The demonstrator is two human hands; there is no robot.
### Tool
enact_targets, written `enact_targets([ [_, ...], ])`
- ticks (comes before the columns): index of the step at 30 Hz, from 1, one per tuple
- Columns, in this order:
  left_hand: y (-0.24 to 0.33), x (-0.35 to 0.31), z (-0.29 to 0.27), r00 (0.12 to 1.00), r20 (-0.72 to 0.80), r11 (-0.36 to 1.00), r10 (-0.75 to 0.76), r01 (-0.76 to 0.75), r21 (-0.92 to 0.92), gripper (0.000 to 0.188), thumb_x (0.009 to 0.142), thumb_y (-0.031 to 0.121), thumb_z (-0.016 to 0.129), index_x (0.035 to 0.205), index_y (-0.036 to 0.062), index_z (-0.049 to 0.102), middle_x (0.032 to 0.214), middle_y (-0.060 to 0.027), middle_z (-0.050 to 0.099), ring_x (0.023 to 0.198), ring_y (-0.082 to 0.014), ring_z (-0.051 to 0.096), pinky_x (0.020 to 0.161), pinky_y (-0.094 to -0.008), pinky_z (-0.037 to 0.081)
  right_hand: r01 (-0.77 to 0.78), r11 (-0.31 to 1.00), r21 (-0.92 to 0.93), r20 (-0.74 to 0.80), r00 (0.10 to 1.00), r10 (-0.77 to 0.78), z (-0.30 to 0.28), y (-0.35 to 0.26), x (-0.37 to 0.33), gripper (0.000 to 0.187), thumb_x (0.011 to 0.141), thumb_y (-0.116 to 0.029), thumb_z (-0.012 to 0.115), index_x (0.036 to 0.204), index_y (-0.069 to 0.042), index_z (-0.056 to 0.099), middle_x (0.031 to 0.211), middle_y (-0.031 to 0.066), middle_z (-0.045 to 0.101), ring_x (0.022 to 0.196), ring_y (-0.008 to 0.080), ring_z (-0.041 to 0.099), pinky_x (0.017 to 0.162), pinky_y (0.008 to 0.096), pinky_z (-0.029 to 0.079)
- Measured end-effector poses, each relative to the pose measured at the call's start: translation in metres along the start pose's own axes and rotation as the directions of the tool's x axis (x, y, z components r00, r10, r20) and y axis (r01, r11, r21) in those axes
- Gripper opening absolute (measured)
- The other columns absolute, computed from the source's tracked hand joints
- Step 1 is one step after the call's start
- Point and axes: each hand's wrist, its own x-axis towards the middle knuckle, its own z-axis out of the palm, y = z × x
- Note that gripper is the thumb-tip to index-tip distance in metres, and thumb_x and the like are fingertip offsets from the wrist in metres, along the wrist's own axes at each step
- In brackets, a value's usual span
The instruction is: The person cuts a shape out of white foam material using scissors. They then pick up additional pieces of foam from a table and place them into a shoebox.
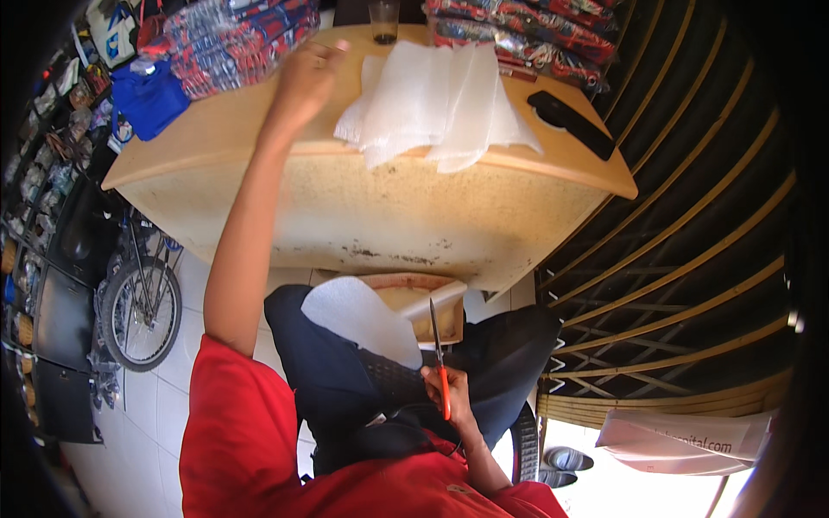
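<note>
Over the table's left side, my left hand (306, 82) is raised, slightly blurred, with one finger stretched out and the others loosely bent. Nothing shows in it. Near my lap, my right hand (458, 399) grips a pair of scissors (445, 393) with orange handles, the narrow blades pointing up and away from me. A rounded white foam sheet (358, 318) lies across my left thigh, its lower right edge near the scissors. More white foam sheets (432, 99) are stacked loosely on the table, some hanging over its front edge, to the right of my left hand.
The wooden table (199, 142) holds packed red-and-blue bundles (242, 52), a glass with dark liquid (384, 24) and a black phone-like object (570, 123). An open box (449, 328) sits below, between my knees. A bicycle wheel (142, 311) stands left; a folding metal gate (682, 233) runs right.
</note>
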Motion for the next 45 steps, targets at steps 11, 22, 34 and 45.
enact_targets([
  [11,-0.079,-0.334,0.025,0.829,0.121,0.595,-0.546,0.282,0.753,0.091,0.083,0.075,0.048,0.130,-0.0027,0.049,0.137,-0.0289,0.036,0.135,-0.0418,0.025,0.105,-0.0704,0.015,-0.099,0.993,-0.056,-0.034,0.995,0.097,0.003,0.022,0.012,0.039,0.089,-0.036,0.070,0.071,-0.002,0.060,0.051,0.0003,0.051,0.038,0.0037,0.037,0.034,0.0221,0.025],
  [22,-0.092,-0.319,0.004,0.816,0.231,0.821,-0.530,0.562,-0.101,0.017,0.080,0.007,0.076,0.094,0.0012,0.068,0.091,-0.0063,0.070,0.087,-0.0116,0.064,0.085,-0.0280,0.046,0.116,0.989,-0.092,-0.099,0.987,-0.125,-0.001,0.010,0.018,0.043,0.086,-0.031,0.073,0.109,0.005,0.066,0.067,0.0019,0.059,0.046,0.0054,0.046,0.042,0.0218,0.035],
  [34,-0.091,-0.295,-0.083,0.818,-0.141,0.813,-0.558,0.505,-0.289,0.045,0.086,0.013,0.072,0.127,-0.0004,0.057,0.117,-0.0134,0.064,0.097,-0.0169,0.064,0.084,-0.0292,0.051,0.034,0.996,-0.087,-0.003,0.999,-0.034,0.085,-0.033,0.048,0.029,0.072,-0.017,0.086,0.076,-0.005,0.059,0.056,-0.0035,0.050,0.041,0.0046,0.041,0.037,0.0219,0.031],
  [45,-0.036,-0.437,-0.005,0.523,0.104,0.314,-0.846,0.647,-0.694,0.039,0.093,0.011,0.062,0.125,-0.0076,0.049,0.112,-0.0183,0.064,0.092,-0.0220,0.069,0.073,-0.0338,0.062,-0.133,0.987,-0.088,0.082,0.987,0.141,0.154,-0.011,0.037,0.031,0.081,-0.028,0.079,0.087,0.000,0.066,0.058,-0.0010,0.052,0.048,0.0066,0.046,0.043,0.0217,0.035],
])
